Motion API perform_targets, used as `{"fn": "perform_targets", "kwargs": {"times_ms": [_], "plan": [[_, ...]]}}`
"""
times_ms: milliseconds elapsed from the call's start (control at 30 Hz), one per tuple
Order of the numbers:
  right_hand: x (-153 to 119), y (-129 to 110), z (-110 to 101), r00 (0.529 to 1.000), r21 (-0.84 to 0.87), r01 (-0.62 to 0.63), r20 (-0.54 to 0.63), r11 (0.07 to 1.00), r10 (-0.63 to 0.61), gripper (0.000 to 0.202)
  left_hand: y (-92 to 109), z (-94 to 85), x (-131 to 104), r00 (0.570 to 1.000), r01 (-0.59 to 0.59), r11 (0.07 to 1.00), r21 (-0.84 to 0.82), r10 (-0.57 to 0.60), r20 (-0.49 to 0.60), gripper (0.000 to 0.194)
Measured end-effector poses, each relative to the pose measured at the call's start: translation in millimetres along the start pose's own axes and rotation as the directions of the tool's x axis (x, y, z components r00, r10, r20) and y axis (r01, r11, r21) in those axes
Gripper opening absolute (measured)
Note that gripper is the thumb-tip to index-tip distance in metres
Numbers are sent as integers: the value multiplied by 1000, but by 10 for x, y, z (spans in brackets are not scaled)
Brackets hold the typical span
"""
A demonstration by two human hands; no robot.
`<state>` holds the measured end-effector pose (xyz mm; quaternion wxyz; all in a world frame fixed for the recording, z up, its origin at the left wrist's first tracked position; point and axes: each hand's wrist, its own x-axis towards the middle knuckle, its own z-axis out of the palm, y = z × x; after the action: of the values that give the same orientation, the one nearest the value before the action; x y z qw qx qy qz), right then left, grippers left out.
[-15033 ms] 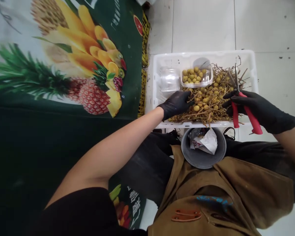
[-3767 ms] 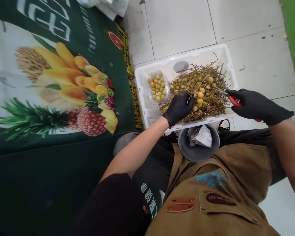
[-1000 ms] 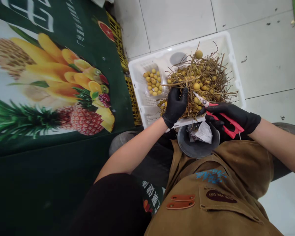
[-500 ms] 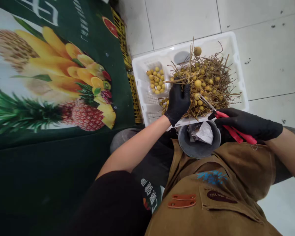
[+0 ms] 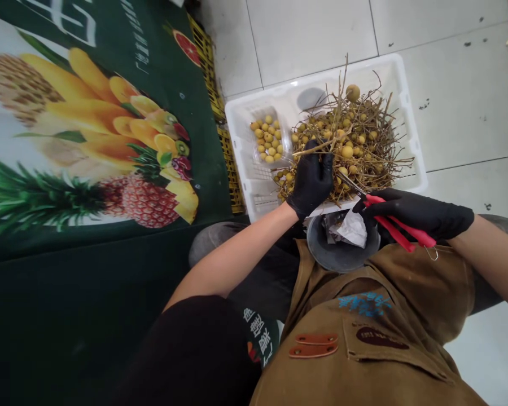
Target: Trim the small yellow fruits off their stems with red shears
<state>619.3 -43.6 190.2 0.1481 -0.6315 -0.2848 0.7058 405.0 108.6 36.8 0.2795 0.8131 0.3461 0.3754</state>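
Note:
My left hand [image 5: 312,176], in a black glove, is closed on a brown twig [image 5: 313,149] of a branching stem over the pile. One round yellow-brown fruit [image 5: 353,93] sits near the stem's upper part. In my right hand [image 5: 423,213], also gloved in black, are red-handled scissors [image 5: 392,230], their blades pointing up-left towards the pile beside my left hand. Twigs and many small round fruits [image 5: 366,138] fill much of a white crate [image 5: 415,135]. At the crate's left side, a clear plastic box [image 5: 258,151] holds several loose fruits [image 5: 269,141].
A grey bucket [image 5: 336,259] with crumpled white paper stands between my knees, against the crate's near edge. Yellow crates [image 5: 232,175] and a dark green fruit-printed banner [image 5: 211,169] are on the left. Pale floor tiles [image 5: 457,101] extend behind.
My left hand has shifted slightly right and down, and the twig and upper fruit have moved right. My right hand and the scissors have moved a little left.

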Motion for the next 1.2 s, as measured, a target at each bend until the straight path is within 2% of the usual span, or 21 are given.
{"fn": "perform_targets", "kwargs": {"times_ms": [200, 367, 467, 533, 600, 667, 767, 867, 967, 1033, 1133, 1200], "plan": [[73, 40, 14, 1000, 114, 2, 29, 994, -5, 28, -13, -37, 16, 999, 10, 1000, -28, -9, 46, 63], [119, 49, 23, 999, 89, -13, -37, 996, 16, 26, 16, -35, 45, 997, 31, 999, -40, -28, 70, 66], [113, 42, 29, 999, 103, -15, -44, 995, 20, 24, -5, 5, 79, 997, 64, 993, -95, -61, 38, 67], [92, 37, 23, 999, 158, -16, -45, 987, 24, 25, -46, 25, 126, 993, 112, 982, -150, -118, -29, 67], [65, 40, 3, 999, 229, -1, -33, 973, 9, 31, -90, 15, 198, 973, 179, 957, -228, -207, -102, 64], [42, 52, -29, 1000, 283, 21, 7, 959, -24, 40, -111, -35, 288, 935, 271, 907, -322, -328, -137, 56], [35, 83, -79, 993, 339, 6, 107, 941, -45, 46, -68, -153, 418, 860, 414, 803, -430, -499, -104, 51], [63, 112, -91, 981, 369, -40, 193, 929, -35, 46, 7, -237, 494, 834, 473, 750, -462, -551, -42, 52], [93, 109, -57, 977, 361, -40, 211, 932, -40, 41, 18, -251, 505, 819, 486, 722, -491, -572, -30, 54], [100, 86, -30, 978, 357, -40, 204, 933, -35, 38, -19, -247, 488, 833, 479, 734, -481, -554, -16, 53], [102, 44, -20, 983, 345, -62, 182, 937, -2, 34, -87, -259, 455, 894, 413, 802, -431, -449, 21, 51], [115, 31, -37, 983, 334, -84, 185, 939, 22, 35, -107, -270, 436, 917, 374, 829, -416, -399, 28, 53]]}}
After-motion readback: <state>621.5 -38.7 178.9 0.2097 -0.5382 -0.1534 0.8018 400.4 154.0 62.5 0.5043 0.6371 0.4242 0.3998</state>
